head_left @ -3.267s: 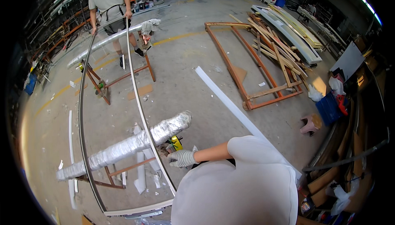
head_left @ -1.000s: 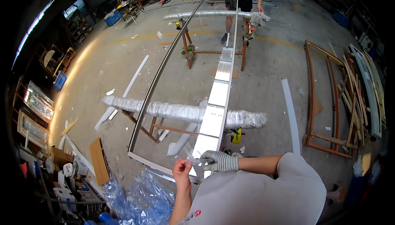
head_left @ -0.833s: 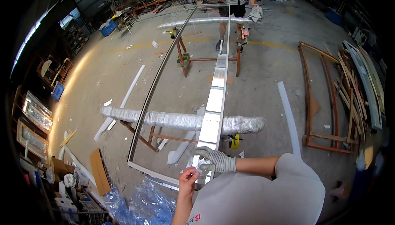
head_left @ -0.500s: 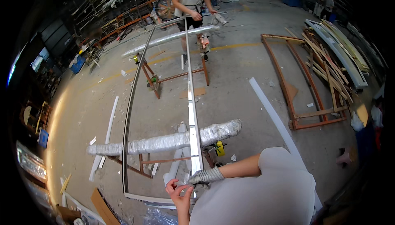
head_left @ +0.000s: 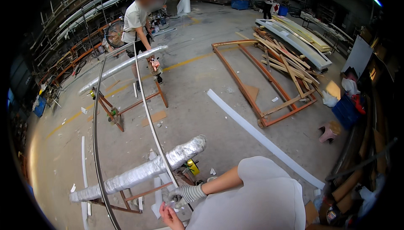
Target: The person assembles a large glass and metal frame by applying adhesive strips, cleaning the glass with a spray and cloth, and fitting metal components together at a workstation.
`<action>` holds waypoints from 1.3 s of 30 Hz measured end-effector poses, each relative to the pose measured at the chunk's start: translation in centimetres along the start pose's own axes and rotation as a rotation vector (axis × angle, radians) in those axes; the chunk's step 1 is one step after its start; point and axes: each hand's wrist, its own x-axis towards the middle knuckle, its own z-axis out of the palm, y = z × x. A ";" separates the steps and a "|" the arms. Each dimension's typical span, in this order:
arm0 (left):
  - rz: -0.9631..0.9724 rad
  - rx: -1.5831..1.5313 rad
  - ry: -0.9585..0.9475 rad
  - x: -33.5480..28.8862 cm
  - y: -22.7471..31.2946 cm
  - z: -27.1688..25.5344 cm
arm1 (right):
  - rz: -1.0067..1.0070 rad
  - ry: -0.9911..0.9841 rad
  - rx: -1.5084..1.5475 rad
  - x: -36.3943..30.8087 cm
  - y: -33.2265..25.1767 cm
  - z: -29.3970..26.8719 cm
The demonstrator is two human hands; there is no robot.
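A long, narrow metal frame [head_left: 148,111] lies across two supports wrapped in shiny silver film. The near wrapped bar [head_left: 139,170] crosses beneath it. My right hand [head_left: 185,195], in a grey striped glove, is closed at the near part of the frame's right rail; its fingertips are partly hidden. Just below and left of it, my bare left hand [head_left: 170,217] has its fingers pinched, with a small, clear-looking bit by the fingertips that is too small to name. The frame's near end is cut off or hidden by my body.
Beyond the frame, a person [head_left: 136,22] leans over the far wrapped bar [head_left: 122,68]. A long white strip [head_left: 261,135] lies on the floor to the right. Farther right are a rusty-brown frame [head_left: 240,78], piled wood strips [head_left: 290,62] and a blue crate [head_left: 346,110].
My view has swung right, so the frame sits farther left. My hands stay close together at the right rail. The other person has bent down, one arm reaching to the far bar.
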 end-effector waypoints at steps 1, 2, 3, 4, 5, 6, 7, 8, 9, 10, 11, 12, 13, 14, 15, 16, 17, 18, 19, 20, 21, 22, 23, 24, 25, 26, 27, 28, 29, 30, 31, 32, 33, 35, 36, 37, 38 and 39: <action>0.000 -0.003 -0.006 -0.2 -0.4 0.3 | 0.022 0.049 -0.144 -0.2 0.8 -0.1; -0.103 -0.123 -0.111 -0.4 -0.7 0.6 | 0.026 0.052 -0.144 -0.5 0.9 -0.3; -0.207 -0.240 -0.215 -0.5 -0.7 0.7 | 0.042 0.026 -0.223 -0.8 0.6 -1.0; -0.211 -0.242 -0.217 -0.4 -0.8 0.8 | 0.058 -0.001 -0.301 -1.1 0.4 -1.4; -0.312 -0.274 -0.285 -0.3 -1.0 0.8 | 0.060 -0.038 -0.318 -1.3 0.6 -1.7; -0.416 -0.307 -0.357 -0.2 -0.6 0.8 | 0.067 -0.038 -0.315 -1.6 1.1 -1.8; -0.492 -0.326 -0.317 -0.3 1.4 0.8 | 0.074 -0.049 -0.298 -1.9 1.6 -1.9; -0.499 -0.327 -0.320 -0.7 0.8 0.9 | 0.081 -0.061 -0.281 -2.3 1.9 -1.8; -0.443 -0.310 -0.346 -0.9 -0.3 0.9 | 0.122 -0.088 -0.305 -2.6 0.9 -1.9; -0.384 -0.293 -0.373 -1.1 -1.3 1.0 | 0.122 -0.092 -0.304 -2.8 0.9 -1.8; -0.387 -0.292 -0.370 -1.3 -2.2 1.3 | 0.111 -0.082 -0.353 -3.0 1.0 -1.5; -0.410 -0.368 -0.384 -1.3 -2.2 1.5 | 0.098 -0.071 -0.398 -3.1 1.3 -1.2; -0.431 -0.445 -0.396 -1.4 -2.2 1.4 | 0.095 -0.075 -0.394 -3.1 2.0 -0.9; -0.435 -0.441 -0.391 -1.9 -1.9 1.2 | 0.037 -0.056 -0.378 -3.1 3.1 -0.6; -0.459 -0.509 -0.388 -1.6 0.8 0.7 | -0.020 -0.036 -0.362 -3.0 3.7 -0.4; -0.481 -0.578 -0.377 -1.3 2.7 0.0 | -0.028 -0.044 -0.359 -2.9 3.1 -0.6; -0.481 -0.574 -0.364 -1.2 3.5 -0.8 | 0.062 -0.022 -0.368 -2.9 2.1 -1.1; -0.430 -0.558 -0.335 -1.1 4.2 -1.3 | 0.154 0.002 -0.380 -2.9 1.6 -1.5; -0.380 -0.542 -0.307 -0.9 4.7 -1.5 | 0.103 0.047 -0.400 -2.9 2.6 -1.8; -0.378 -0.541 -0.296 -0.6 5.3 -1.3 | 0.095 0.040 -0.401 -3.0 2.6 -2.0; -0.332 -0.555 -0.219 -0.4 6.0 -1.1 | 0.129 -0.016 -0.343 -3.0 1.7 -2.4; -0.285 -0.569 -0.143 -0.3 6.3 -1.0 | 0.164 -0.072 -0.285 -2.9 1.0 -2.6; -0.137 -0.341 -0.254 -0.1 4.7 -0.8 | 0.117 -0.047 -0.295 -2.9 0.7 -2.4; -0.133 -0.337 -0.255 -0.4 3.5 -0.2 | 0.112 -0.044 -0.294 -2.9 0.3 -2.2; -0.079 -0.224 -0.265 -0.6 3.6 0.2 | 0.086 -0.021 -0.324 -2.5 -0.1 -2.0; -0.026 -0.111 -0.275 -0.8 3.7 0.5 | 0.059 0.002 -0.354 -2.2 -0.4 -1.8; -0.025 -0.107 -0.273 -1.0 3.8 0.8 | 0.060 -0.009 -0.285 -2.0 -0.1 -1.7; -0.115 -0.226 -0.236 -1.1 4.0 1.1 | 0.056 -0.009 -0.284 -1.9 0.2 -1.7; -0.204 -0.344 -0.198 -1.2 4.1 1.2 | 0.085 -0.006 -0.304 -1.8 0.5 -1.7; -0.297 -0.463 -0.160 -1.4 4.1 1.4 | 0.118 -0.006 -0.324 -1.8 0.4 -1.7; -0.300 -0.461 -0.158 -1.5 3.8 1.5 | 0.117 -0.009 -0.321 -1.9 0.5 -1.4; -0.330 -0.461 -0.149 -1.6 3.3 1.7 | 0.084 -0.010 -0.367 -1.9 0.8 -1.1; -0.362 -0.463 -0.143 -1.7 3.2 1.8 | 0.054 -0.008 -0.414 -2.0 1.1 -0.7; -0.403 -0.443 -0.163 -1.8 3.1 2.1 | 0.043 -0.035 -0.382 -2.0 1.7 0.1; -0.441 -0.425 -0.184 -1.7 3.1 2.1 | 0.029 -0.060 -0.353 -1.9 1.7 0.4; -0.444 -0.421 -0.184 -1.6 3.0 2.1 | 0.030 -0.062 -0.348 -1.9 1.6 0.6; -0.452 -0.400 -0.170 -1.5 2.8 2.1 | 0.037 -0.074 -0.329 -1.8 1.4 0.7; -0.459 -0.380 -0.156 -1.5 2.7 2.1 | 0.044 -0.088 -0.313 -1.7 1.1 0.6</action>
